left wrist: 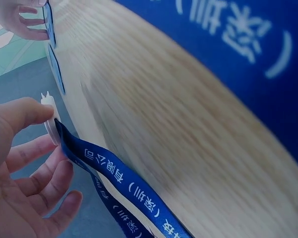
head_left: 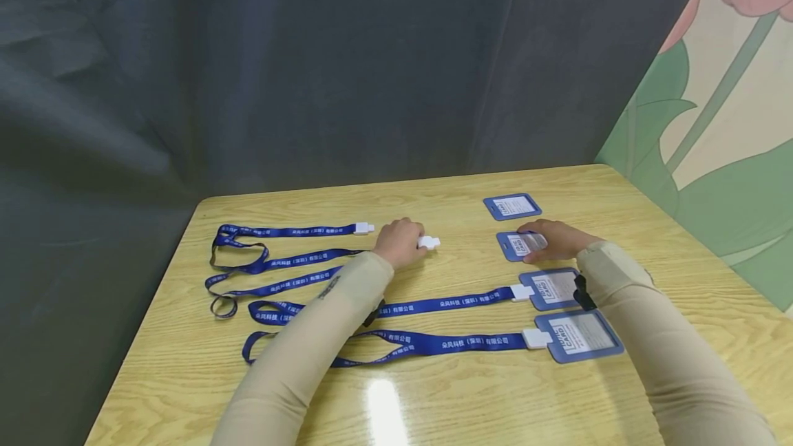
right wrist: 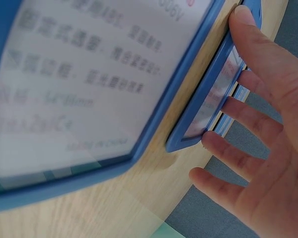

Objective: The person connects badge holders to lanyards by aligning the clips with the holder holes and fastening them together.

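Note:
My left hand (head_left: 399, 243) pinches the white plastic clip (head_left: 429, 242) of a blue lanyard between thumb and forefinger, with the other fingers loosely bent. In the left wrist view, the printed strap (left wrist: 120, 174) trails from this clip (left wrist: 51, 130). My right hand (head_left: 560, 239) holds a blue card holder (head_left: 509, 246) by its long edges, thumb on one side and fingers on the other. The right wrist view shows this holder (right wrist: 186, 126) close to the wooden surface. A gap separates clip and holder.
Another card holder (head_left: 512, 206) lies behind. Two lanyards (head_left: 471, 301) in front end in white clips at two more card holders (head_left: 557, 290). A back lanyard (head_left: 322, 231) lies at left; another (head_left: 303, 283) runs under my left arm. A dark curtain (head_left: 347, 74) hangs behind the table (head_left: 458, 391).

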`<state>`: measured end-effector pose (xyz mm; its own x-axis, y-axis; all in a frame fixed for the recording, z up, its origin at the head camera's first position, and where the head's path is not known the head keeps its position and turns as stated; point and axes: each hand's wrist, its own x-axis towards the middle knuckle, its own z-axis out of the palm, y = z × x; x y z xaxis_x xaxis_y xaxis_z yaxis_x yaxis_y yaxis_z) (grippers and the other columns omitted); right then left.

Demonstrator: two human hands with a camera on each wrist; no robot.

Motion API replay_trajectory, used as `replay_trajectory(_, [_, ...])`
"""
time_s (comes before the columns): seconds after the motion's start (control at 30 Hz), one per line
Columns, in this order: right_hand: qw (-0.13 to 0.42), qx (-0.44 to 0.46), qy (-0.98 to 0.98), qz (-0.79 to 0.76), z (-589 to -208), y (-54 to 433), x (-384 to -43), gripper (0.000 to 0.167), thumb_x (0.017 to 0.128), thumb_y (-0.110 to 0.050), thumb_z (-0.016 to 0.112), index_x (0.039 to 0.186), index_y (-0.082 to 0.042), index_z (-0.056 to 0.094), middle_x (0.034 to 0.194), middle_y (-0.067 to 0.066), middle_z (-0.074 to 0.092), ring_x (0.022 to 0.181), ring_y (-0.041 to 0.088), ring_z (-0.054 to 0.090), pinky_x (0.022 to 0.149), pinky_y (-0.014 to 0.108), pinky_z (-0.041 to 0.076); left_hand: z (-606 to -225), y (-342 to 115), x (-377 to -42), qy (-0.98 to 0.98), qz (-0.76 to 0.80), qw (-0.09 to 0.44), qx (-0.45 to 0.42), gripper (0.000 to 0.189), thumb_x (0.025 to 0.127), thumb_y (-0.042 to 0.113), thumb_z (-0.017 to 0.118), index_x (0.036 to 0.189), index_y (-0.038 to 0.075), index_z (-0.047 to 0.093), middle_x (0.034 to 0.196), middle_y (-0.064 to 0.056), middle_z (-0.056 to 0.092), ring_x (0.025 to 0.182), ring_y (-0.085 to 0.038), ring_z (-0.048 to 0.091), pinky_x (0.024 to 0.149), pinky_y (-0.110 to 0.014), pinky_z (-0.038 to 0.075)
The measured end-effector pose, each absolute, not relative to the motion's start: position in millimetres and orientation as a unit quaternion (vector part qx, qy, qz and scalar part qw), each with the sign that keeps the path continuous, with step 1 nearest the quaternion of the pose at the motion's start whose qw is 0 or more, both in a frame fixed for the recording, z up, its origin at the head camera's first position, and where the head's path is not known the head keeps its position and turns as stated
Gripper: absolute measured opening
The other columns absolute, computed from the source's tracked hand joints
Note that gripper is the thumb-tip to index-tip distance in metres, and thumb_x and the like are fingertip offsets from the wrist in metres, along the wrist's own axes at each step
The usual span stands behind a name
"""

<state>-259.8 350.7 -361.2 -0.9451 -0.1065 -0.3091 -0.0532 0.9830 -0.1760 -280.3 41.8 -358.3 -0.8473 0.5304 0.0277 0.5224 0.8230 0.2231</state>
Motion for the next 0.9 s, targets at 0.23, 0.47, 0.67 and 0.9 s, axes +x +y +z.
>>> replay_trajectory(0.23, [0.159, -0.046, 0.983, -0.084, -361, 351, -258, 0.078, 0.077, -0.045, 0.071, 0.138, -0.007, 0.042, 0.143, 0.03, 0.035, 0.13, 0.053, 0.029, 0.103, 0.068, 0.025, -358, 47, -279, 0.954, 0.111, 0.022, 0.279, 0.018, 0.088, 0.028, 0.062, 0.095, 0.011, 0.066, 0.087, -0.003, 0.063, 0.074, -0.014, 0.05, 0.07, -0.029, 0.046])
replay_trajectory(0.47, [0.16, -0.051, 0.982, -0.085, -359, 352, -257, 0.078, 0.076, -0.046, 0.071, 0.137, -0.007, 0.042, 0.142, 0.03, 0.035, 0.129, 0.053, 0.029, 0.102, 0.068, 0.025, -358, 51, -279, 0.955, 0.1, 0.021, 0.28, 0.022, 0.089, 0.03, 0.062, 0.098, 0.011, 0.065, 0.089, -0.003, 0.063, 0.075, -0.014, 0.049, 0.069, -0.029, 0.046])
replay_trajectory(0.67, [0.16, -0.049, 0.982, -0.085, -360, 353, -259, 0.078, 0.076, -0.046, 0.072, 0.137, -0.007, 0.042, 0.143, 0.03, 0.035, 0.13, 0.053, 0.029, 0.103, 0.067, 0.025, -358, 52, -279, 0.953, 0.101, 0.018, 0.284, 0.021, 0.088, 0.029, 0.062, 0.097, 0.011, 0.066, 0.089, -0.003, 0.064, 0.074, -0.014, 0.05, 0.07, -0.03, 0.047])
replay_trajectory(0.9, [0.158, -0.05, 0.983, -0.083, -361, 354, -260, 0.078, 0.076, -0.046, 0.072, 0.137, -0.007, 0.043, 0.143, 0.029, 0.035, 0.13, 0.052, 0.03, 0.103, 0.067, 0.026, -360, 57, -280, 0.953, 0.091, 0.014, 0.289, 0.022, 0.089, 0.031, 0.062, 0.096, 0.011, 0.065, 0.088, -0.003, 0.064, 0.075, -0.014, 0.052, 0.069, -0.029, 0.048])
